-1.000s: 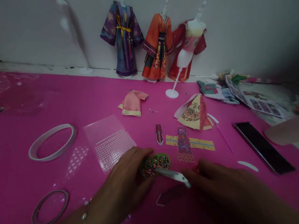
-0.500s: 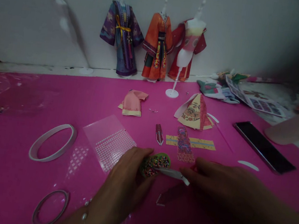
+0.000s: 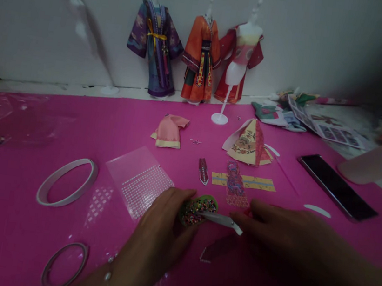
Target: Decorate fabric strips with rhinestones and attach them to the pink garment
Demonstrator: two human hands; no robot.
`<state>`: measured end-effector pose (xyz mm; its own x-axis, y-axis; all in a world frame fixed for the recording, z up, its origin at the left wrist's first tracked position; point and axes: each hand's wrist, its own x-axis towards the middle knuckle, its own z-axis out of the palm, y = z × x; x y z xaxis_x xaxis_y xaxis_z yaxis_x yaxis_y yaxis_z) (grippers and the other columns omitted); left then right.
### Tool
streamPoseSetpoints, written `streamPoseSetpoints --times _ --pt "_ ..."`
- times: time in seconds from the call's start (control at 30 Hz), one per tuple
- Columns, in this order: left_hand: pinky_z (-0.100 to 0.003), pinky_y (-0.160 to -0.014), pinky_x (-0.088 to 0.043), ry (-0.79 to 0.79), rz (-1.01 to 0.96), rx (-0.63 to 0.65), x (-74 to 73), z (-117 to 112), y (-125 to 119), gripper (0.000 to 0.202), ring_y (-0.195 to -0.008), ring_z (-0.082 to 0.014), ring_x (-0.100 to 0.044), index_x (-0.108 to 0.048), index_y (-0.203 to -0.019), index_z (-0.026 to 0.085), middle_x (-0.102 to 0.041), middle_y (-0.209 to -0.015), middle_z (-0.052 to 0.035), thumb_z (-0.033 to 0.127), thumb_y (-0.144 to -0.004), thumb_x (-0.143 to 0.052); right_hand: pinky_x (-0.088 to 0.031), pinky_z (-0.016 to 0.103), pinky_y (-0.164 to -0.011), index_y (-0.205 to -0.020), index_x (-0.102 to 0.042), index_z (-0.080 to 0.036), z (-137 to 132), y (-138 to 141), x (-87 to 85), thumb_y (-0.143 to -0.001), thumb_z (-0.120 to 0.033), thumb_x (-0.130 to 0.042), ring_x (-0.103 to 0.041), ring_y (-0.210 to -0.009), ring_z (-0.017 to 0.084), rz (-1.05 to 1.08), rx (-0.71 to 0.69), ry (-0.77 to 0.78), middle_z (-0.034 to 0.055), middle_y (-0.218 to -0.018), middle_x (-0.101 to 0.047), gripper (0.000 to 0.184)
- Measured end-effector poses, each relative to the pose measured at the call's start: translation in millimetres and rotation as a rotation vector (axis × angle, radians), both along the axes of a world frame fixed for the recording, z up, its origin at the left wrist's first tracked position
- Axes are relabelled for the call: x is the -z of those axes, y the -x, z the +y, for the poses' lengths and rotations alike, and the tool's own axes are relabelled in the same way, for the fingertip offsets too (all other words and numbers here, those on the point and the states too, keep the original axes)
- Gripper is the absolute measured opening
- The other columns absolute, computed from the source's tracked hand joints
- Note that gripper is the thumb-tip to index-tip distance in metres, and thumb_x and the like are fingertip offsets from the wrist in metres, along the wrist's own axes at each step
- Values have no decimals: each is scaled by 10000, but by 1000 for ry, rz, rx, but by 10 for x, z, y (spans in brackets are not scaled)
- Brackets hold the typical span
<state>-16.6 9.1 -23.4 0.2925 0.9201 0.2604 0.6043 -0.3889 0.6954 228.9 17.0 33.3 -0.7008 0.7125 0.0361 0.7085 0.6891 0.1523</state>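
My left hand (image 3: 159, 235) rests on the pink mat (image 3: 16, 242) with its fingers curled round the edge of a small green dish of coloured beads (image 3: 199, 209). My right hand (image 3: 280, 234) pinches white tweezers (image 3: 221, 220), whose tips reach into the beads. A small dark patterned paper strip (image 3: 217, 248) lies just below the tweezers. Beyond the dish lie a yellow strip crossed by a patterned one (image 3: 238, 183) and a small pointed piece (image 3: 203, 170).
Three paper-dressed mannequins (image 3: 203, 53) stand against the white wall. Two tape rings (image 3: 68, 181) and a clear rhinestone sheet (image 3: 140, 181) lie at left. A folded pink garment (image 3: 169, 131), a folded skirt (image 3: 249, 143), a black phone (image 3: 336, 186) and another person's arm (image 3: 378, 163) are at right.
The tweezers have shifted slightly left into the bead dish. The left hand and the dish have stayed put.
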Motion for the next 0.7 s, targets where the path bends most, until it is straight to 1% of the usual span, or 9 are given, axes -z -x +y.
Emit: streamPoseSetpoints --times 0.1,0.2,0.37,0.47,0.57,0.7 --pt "-393 -840 -550 -16 -2 -2 11 -4 0 454 -991 -226 -634 -468 -1248 255 -638 -1101 -55 143 -853 -661 -117 360 -470 -1051 -631 -276 12 -4 19 -808 -75 -439 -506 -479 148 19 -11 -1 0 -710 -560 369" --pt "-387 -842 -548 -17 10 -7 21 -10 -1 467 -989 -221 -630 -462 -1257 261 -634 -1109 -51 138 -853 -660 -95 354 -483 -1051 -629 -272 19 2 26 -788 -73 -440 -503 -490 147 -4 -6 22 3 -722 -562 380" --pt "-384 -839 -546 0 7 -9 9 -10 -6 478 -990 -219 -628 -460 -1258 271 -632 -1110 -43 130 -849 -661 -73 357 -502 -1042 -637 -263 4 10 22 -817 -98 -457 -511 -509 153 4 10 39 11 -723 -562 332" --pt "-388 -843 -542 -6 5 -7 13 -1 -15 482 -991 -219 -624 -463 -1251 272 -632 -1104 -42 121 -841 -667 -73 363 -502 -1027 -639 -266 3 11 20 -808 -89 -448 -505 -503 153 2 16 37 12 -730 -572 340" --pt "-382 -836 -541 -9 -4 -2 25 6 -20 485 -979 -213 -622 -457 -1258 278 -629 -1099 -39 130 -847 -667 -89 360 -503 -1055 -630 -263 8 13 13 -795 -57 -431 -513 -513 154 -8 7 46 18 -756 -588 386" --pt "-386 -831 -540 5 -1 -1 25 4 -12 481 -979 -216 -619 -456 -1264 281 -626 -1102 -43 135 -854 -659 -90 353 -509 -1052 -624 -251 13 17 13 -794 -64 -445 -505 -514 147 -30 -2 25 17 -751 -583 366"
